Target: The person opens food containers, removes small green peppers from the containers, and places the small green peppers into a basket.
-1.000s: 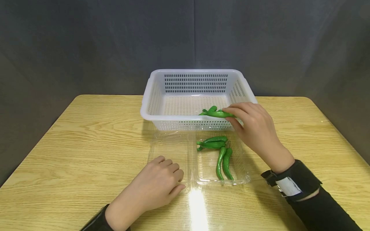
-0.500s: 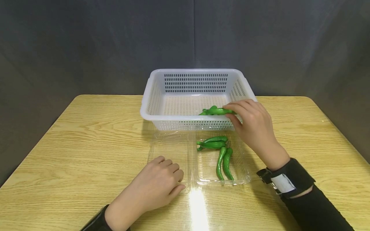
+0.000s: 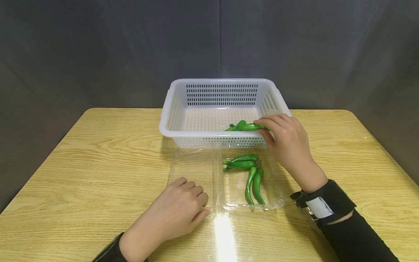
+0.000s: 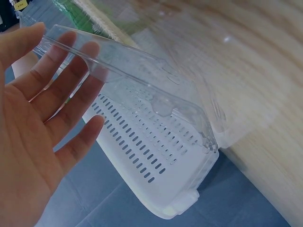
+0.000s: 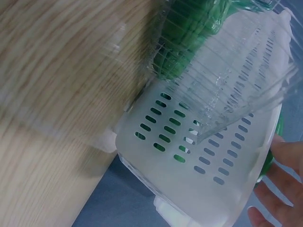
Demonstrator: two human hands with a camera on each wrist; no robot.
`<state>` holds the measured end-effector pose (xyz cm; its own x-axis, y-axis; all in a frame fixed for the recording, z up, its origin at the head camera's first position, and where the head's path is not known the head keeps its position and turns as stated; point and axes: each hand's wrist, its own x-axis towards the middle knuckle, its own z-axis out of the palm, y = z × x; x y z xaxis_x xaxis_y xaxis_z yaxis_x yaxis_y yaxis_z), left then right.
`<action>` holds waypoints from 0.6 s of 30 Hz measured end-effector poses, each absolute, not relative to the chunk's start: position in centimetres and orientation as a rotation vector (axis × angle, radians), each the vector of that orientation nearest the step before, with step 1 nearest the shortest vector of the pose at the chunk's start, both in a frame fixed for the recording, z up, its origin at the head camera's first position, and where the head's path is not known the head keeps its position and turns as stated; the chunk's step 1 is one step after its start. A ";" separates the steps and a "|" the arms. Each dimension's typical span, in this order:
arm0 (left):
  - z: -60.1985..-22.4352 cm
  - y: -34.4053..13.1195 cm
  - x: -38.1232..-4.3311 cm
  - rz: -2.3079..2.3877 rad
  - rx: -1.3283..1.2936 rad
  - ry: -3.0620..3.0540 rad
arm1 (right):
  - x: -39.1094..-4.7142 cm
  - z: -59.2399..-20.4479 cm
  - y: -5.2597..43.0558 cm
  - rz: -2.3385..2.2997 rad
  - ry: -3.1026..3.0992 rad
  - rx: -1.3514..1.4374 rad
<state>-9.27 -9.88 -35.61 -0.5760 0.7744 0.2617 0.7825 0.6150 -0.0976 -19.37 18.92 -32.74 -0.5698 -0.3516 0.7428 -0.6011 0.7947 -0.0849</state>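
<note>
My right hand (image 3: 288,140) reaches over the near right rim of a white perforated basket (image 3: 226,134). Thumb and fingers pinch a green chili pepper (image 3: 250,127), which lies level with the rim against other green peppers. In the right wrist view, green shows beside the fingers (image 5: 279,189) at the basket's edge. My left hand (image 3: 181,207) rests at the left half of an open clear plastic clamshell container (image 3: 193,163). In the left wrist view, its relaxed fingers (image 4: 71,90) touch the clear wall, and the fingertips show through the plastic.
Several green chili peppers (image 3: 240,164) lie in the container's right half, two of them lengthwise near its right side. The basket stands behind the container on a wooden table (image 3: 98,163). A dark cloth backdrop (image 3: 131,54) rises behind the table.
My right hand has shifted slightly left and away from me, with the pinched pepper moving a little deeper over the basket. The left hand and container have stayed in place.
</note>
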 end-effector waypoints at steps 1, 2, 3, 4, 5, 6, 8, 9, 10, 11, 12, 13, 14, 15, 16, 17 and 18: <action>-35.6 -9.9 -9.3 -0.041 -1.266 -2.563 | -19.4 -32.8 18.9 0.425 -2.229 0.699; -35.6 -9.9 -9.3 -0.042 -1.266 -2.563 | -19.4 -32.8 19.0 0.423 -2.230 0.695; -35.6 -9.9 -9.3 -0.041 -1.265 -2.562 | -19.4 -32.8 19.0 0.422 -2.232 0.692; -35.6 -9.9 -9.2 -0.038 -1.265 -2.561 | -19.4 -32.9 19.0 0.422 -2.236 0.688; -35.6 -9.9 -9.2 -0.037 -1.264 -2.560 | -19.4 -32.9 19.0 0.422 -2.240 0.684; -35.6 -9.9 -9.2 -0.036 -1.263 -2.559 | -19.5 -32.9 19.1 0.422 -2.245 0.679; -35.6 -9.9 -9.2 -0.033 -1.264 -2.558 | -19.5 -33.0 19.2 0.419 -2.256 0.669; -35.6 -9.9 -9.2 -0.033 -1.264 -2.558 | -19.5 -33.0 19.2 0.420 -2.260 0.665; -35.6 -9.9 -9.2 -0.033 -1.265 -2.560 | -19.5 -33.0 19.3 0.420 -2.265 0.661; -35.6 -9.9 -9.2 -0.035 -1.266 -2.562 | -19.5 -33.1 19.4 0.419 -2.268 0.657; -35.6 -9.9 -9.2 -0.036 -1.269 -2.562 | -19.5 -33.1 19.4 0.417 -2.270 0.655; -35.6 -9.9 -9.2 -0.037 -1.270 -2.565 | -19.5 -33.1 19.5 0.417 -2.273 0.654; -35.6 -9.9 -9.2 -0.039 -1.271 -2.566 | -19.5 -33.1 19.6 0.416 -2.274 0.652; -35.6 -9.9 -9.2 -0.039 -1.271 -2.566 | -19.5 -33.1 19.6 0.416 -2.276 0.650; -35.6 -9.9 -9.3 -0.039 -1.271 -2.566 | -19.5 -33.2 19.7 0.417 -2.278 0.647; -35.6 -9.9 -9.3 -0.040 -1.271 -2.564 | -19.5 -33.1 19.7 0.417 -2.278 0.645; -35.7 -9.9 -9.3 -0.040 -1.270 -2.563 | -19.5 -33.1 19.8 0.418 -2.276 0.644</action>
